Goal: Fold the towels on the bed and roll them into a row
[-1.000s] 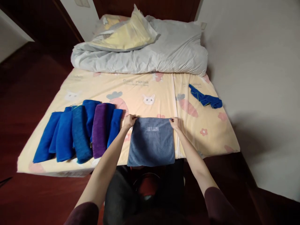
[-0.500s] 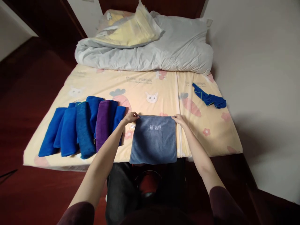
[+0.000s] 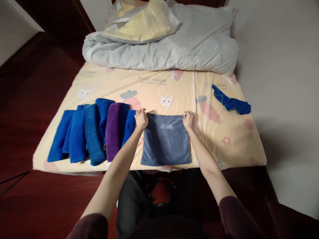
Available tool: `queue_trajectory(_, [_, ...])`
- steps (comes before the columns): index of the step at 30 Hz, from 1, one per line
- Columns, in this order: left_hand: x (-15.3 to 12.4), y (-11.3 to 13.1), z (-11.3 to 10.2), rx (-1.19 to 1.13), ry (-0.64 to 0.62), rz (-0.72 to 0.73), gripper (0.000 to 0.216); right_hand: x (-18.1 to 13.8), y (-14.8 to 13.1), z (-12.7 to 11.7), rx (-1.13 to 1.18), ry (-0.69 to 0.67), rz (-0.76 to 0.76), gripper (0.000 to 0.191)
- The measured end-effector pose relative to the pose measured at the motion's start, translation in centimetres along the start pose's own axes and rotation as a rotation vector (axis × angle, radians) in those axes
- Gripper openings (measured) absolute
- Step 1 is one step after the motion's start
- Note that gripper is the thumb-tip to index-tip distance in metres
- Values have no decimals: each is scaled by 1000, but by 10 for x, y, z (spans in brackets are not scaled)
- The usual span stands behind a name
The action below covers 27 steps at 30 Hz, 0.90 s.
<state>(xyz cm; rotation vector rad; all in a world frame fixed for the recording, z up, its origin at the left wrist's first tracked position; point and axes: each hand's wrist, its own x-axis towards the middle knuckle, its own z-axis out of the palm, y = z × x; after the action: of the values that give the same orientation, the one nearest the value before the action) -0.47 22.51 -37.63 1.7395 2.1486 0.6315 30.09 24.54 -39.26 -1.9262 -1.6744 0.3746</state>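
A grey-blue folded towel [image 3: 165, 144] with white lettering lies flat near the front edge of the mattress [image 3: 159, 93]. My left hand [image 3: 141, 119] is closed on its far left corner. My right hand [image 3: 188, 119] is closed on its far right corner. Just left of the towel, a row of folded blue towels [image 3: 82, 132] with one purple towel [image 3: 113, 131] among them lies side by side; the nearest blue one touches my left hand's side.
A crumpled blue cloth [image 3: 231, 103] lies at the mattress's right edge. A grey duvet [image 3: 174, 49] with a yellow pillow [image 3: 142, 26] is heaped at the far end. A white wall runs along the right; dark red floor surrounds the mattress.
Both hands have curled tighter onto the towel's far corners, and the towel sits a little farther onto the mattress. The camera has tilted slightly.
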Motion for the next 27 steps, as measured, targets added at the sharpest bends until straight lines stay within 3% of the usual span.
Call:
queue_trajectory(2, [-26,6,14,34,18,228,47,-29,-18,5,-85,5,-185,41])
queue_trajectory(4, [-48,5,29,36,-83,434,56,-56,-26,10,-131,-115,-389,48])
queue_trajectory(6, [-60,-3,41,31,-174,508,63,-74,-21,11,-160,-270,-520,53])
queue_trajectory(8, [-61,-15,47,30,-175,487,67,-77,-5,11,-183,-344,-520,59])
queue_trajectory(13, [-37,-35,47,11,-117,414,70,-50,30,8,-245,-290,-382,66])
queue_trajectory(20, [-40,-23,44,21,-158,407,79,-56,3,16,-300,-335,-324,73])
queue_trajectory(23, [-42,-30,41,54,-183,383,84,-63,11,14,-288,-364,-358,74])
queue_trajectory(27, [-35,-32,31,95,-222,301,87,-52,26,5,-309,-391,-296,74])
